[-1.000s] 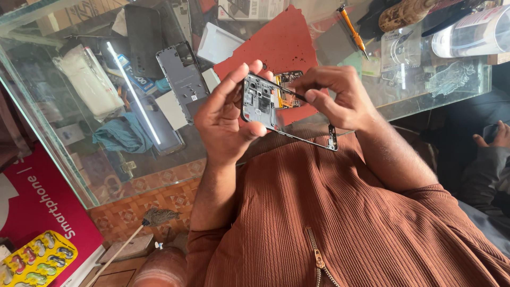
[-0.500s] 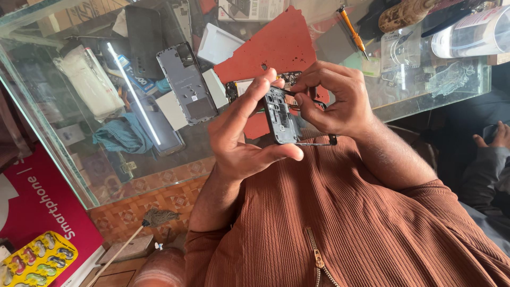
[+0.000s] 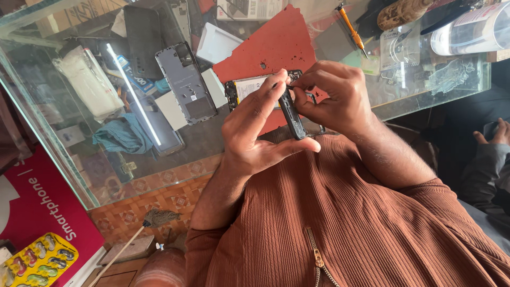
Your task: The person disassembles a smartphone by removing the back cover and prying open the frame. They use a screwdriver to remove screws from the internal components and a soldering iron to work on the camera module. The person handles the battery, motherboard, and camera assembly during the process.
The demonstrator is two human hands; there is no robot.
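A dark opened phone body is held edge-on between both hands, above the near edge of a glass counter. My left hand grips it with the thumb under its lower end and the fingers along its side. My right hand pinches its upper end with the fingertips. Behind the hands, an opened phone with a pale battery lies on a red mat. My brown ribbed sweater fills the lower frame.
On the glass lie a grey phone frame, a white tray, an orange screwdriver, a clear plastic bag and a white tube. Another person's hand shows at the right. A small brush lies on the patterned floor.
The phone body turned from face-up to edge-on and rose a little. My left thumb moved under it, and my right fingers shifted to its upper end.
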